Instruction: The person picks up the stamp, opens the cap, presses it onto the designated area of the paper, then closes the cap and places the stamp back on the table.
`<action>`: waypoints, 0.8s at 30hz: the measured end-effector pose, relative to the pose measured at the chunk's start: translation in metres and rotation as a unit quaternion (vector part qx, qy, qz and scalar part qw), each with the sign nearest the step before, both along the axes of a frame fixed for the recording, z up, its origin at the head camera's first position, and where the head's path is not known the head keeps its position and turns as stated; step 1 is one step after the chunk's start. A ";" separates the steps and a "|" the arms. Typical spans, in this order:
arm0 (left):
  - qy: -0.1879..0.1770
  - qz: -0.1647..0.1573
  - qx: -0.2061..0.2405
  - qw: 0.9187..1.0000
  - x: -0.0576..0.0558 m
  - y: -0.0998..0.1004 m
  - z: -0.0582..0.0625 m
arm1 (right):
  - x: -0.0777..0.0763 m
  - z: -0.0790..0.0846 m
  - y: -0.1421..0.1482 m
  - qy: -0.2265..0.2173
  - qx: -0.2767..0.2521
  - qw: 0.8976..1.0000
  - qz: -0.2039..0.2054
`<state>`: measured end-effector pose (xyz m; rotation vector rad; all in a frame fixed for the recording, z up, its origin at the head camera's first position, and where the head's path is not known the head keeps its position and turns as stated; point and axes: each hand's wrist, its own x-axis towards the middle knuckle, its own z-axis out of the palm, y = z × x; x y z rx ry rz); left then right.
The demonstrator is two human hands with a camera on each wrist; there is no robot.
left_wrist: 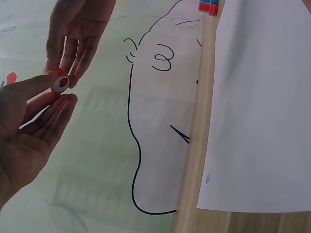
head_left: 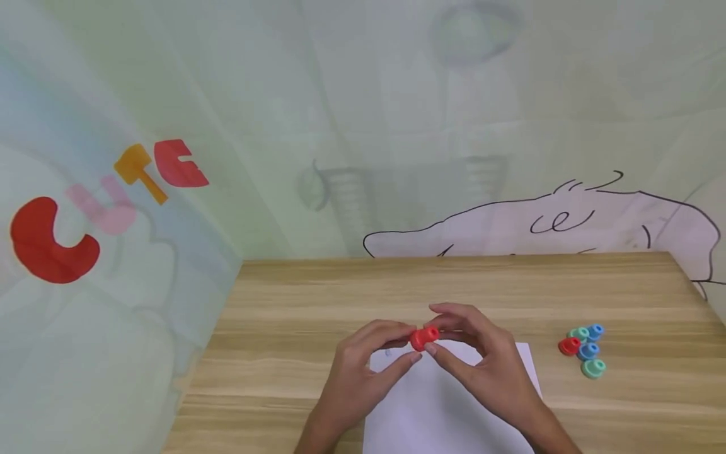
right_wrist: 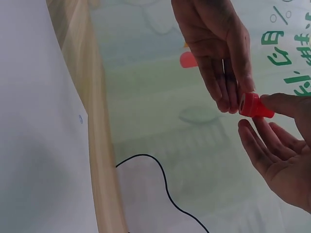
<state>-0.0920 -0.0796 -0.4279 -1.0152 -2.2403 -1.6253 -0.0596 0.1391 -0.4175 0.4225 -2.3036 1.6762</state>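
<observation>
Both hands meet over the white paper (head_left: pixel 448 416) in the head view, at a small red toy stamp (head_left: pixel 424 338). My left hand (head_left: pixel 363 366) pinches its wide base between thumb and fingers. The narrower knob end is pinched by my right hand (head_left: pixel 490 366). The stamp lies tilted on its side, raised above the paper. Its round end, whitish with a red middle, faces the camera in the left wrist view (left_wrist: pixel 60 84). The right wrist view shows the red stamp (right_wrist: pixel 256 106) side-on between the fingertips of both hands.
Right of the paper, several more stamps stand grouped on the wooden table (head_left: pixel 283 315): a red stamp (head_left: pixel 569 346), blue ones (head_left: pixel 589 351) and light green ones (head_left: pixel 593 369). A small blue mark (head_left: pixel 388 353) shows near the paper's far left corner. Printed curtains (head_left: pixel 340 126) hang behind and left.
</observation>
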 end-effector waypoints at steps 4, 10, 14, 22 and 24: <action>0.027 0.018 -0.022 0.999 -0.001 -0.003 0.001 | 0.000 -0.001 -0.003 0.015 0.018 1.000 -0.007; 0.061 0.021 0.007 0.998 -0.001 -0.003 0.001 | 0.000 -0.002 -0.009 0.072 0.107 0.991 -0.024; 0.089 0.003 0.029 0.996 -0.001 0.002 0.001 | 0.003 -0.002 -0.011 0.114 0.187 0.975 -0.037; 0.082 0.020 0.009 0.996 0.002 0.006 0.001 | 0.010 -0.002 -0.016 0.142 0.260 0.953 -0.062; 0.086 0.022 0.005 0.996 0.002 0.005 0.000 | 0.012 -0.002 -0.018 0.134 0.267 0.952 -0.063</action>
